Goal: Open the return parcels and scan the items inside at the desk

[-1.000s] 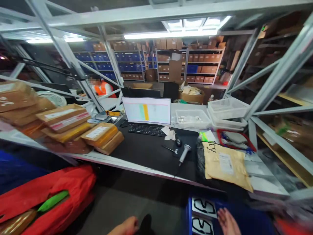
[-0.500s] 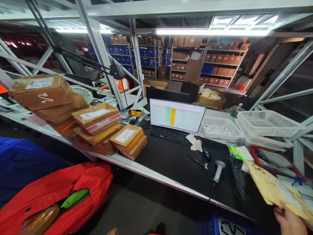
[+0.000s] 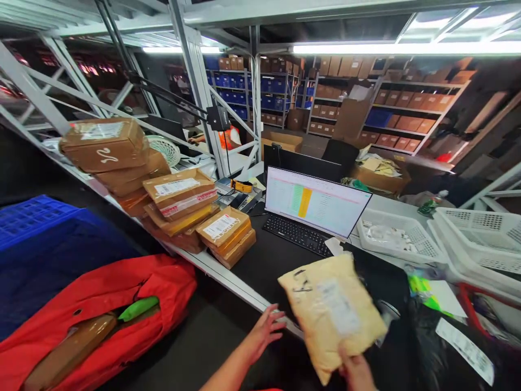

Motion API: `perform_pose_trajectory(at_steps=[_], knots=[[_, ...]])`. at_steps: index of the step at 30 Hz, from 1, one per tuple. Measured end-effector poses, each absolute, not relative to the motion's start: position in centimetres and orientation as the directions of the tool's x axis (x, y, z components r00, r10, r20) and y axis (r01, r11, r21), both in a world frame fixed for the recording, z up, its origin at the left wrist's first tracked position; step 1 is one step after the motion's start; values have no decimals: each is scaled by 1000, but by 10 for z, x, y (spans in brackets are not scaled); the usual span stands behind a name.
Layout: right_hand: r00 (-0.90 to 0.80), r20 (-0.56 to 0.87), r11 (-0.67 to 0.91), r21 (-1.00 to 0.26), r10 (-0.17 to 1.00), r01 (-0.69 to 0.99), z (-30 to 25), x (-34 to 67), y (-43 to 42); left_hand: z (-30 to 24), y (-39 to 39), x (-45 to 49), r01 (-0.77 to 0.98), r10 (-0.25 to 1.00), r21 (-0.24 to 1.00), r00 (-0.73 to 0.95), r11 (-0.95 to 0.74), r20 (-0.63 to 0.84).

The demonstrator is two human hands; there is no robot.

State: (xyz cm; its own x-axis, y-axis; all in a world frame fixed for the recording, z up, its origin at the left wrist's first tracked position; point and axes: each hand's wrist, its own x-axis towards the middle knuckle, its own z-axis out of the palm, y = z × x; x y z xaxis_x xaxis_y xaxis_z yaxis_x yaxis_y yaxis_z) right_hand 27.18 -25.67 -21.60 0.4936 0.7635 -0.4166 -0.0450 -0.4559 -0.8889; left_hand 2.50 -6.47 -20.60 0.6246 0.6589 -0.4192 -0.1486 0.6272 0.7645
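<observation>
My right hand (image 3: pixel 355 370) grips the lower edge of a yellow padded mailer (image 3: pixel 330 312) with a white label and black handwriting, holding it up over the front of the black desk mat (image 3: pixel 268 255). My left hand (image 3: pixel 264 329) reaches forward with fingers spread, near the desk's front edge and just left of the mailer, holding nothing. A monitor (image 3: pixel 315 202) with a spreadsheet and a keyboard (image 3: pixel 296 235) stand behind the mailer.
Stacked brown parcels (image 3: pixel 179 203) fill the desk's left side. A red sack (image 3: pixel 101 315) with parcels and a blue crate (image 3: pixel 28 217) lie on the floor at left. White baskets (image 3: pixel 476 231) and a black bag (image 3: pixel 443 331) sit at right. Metal rack posts (image 3: pixel 195 81) frame the desk.
My right hand has lifted the yellow mailer off the desk's right side and carried it left, in front of the monitor. My left hand has come up toward the desk edge. The view turned left.
</observation>
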Motion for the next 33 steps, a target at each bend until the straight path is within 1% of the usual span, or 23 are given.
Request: perform_pose_trajectory(at_steps=[1,2,3,4,5,6,8,10,12,13,15,17,20,22,24,27,29,33], knots=[[392,-470,-493,-869,791,-47,-229,255,-240,-203,-58,43,-218,697,748,585,627,-414],[264,-541,-552,-833,799,-36,-240,245,-227,-203,-51,57,-268,766,761,481,591,-426],[185,-583,-594,-804,791,10,-247,243,-218,-205,-42,67,-277,816,785,368,554,-446],[142,-608,-621,-780,781,77,-252,249,-212,-208,-34,73,-264,840,806,292,530,-457],[158,-607,-627,-765,779,147,-254,262,-208,-211,-25,76,-243,854,823,237,513,-463],[230,-568,-611,-763,790,212,-253,282,-204,-214,-17,75,-221,856,831,223,511,-467],[451,-394,-558,-765,801,322,-245,334,-195,-218,-2,70,-190,850,837,250,513,-464],[628,-171,-522,-735,759,432,-236,387,-179,-219,9,66,-159,851,851,268,501,-451],[700,29,-530,-632,714,566,-230,431,-158,-219,17,65,-99,861,877,266,471,-433],[713,102,-548,-568,694,615,-230,447,-147,-219,20,65,-62,868,888,255,455,-427],[733,187,-599,-464,654,653,-234,470,-128,-221,25,64,9,879,901,218,433,-424],[764,200,-653,-415,613,633,-243,485,-115,-224,29,60,63,889,904,168,422,-427],[809,124,-713,-411,574,569,-261,501,-107,-228,30,50,128,899,903,105,411,-424],[812,53,-728,-411,582,549,-270,507,-107,-231,30,43,168,901,897,80,409,-426],[784,33,-710,-401,620,579,-276,508,-108,-233,29,39,200,899,888,67,414,-434],[732,100,-648,-395,674,651,-280,502,-110,-237,28,35,242,889,870,56,430,-455],[718,144,-623,-402,681,671,-281,497,-111,-240,28,35,272,881,854,44,443,-471],[707,170,-614,-383,687,690,-287,495,-111,-247,26,36,320,871,830,30,456,-490]])
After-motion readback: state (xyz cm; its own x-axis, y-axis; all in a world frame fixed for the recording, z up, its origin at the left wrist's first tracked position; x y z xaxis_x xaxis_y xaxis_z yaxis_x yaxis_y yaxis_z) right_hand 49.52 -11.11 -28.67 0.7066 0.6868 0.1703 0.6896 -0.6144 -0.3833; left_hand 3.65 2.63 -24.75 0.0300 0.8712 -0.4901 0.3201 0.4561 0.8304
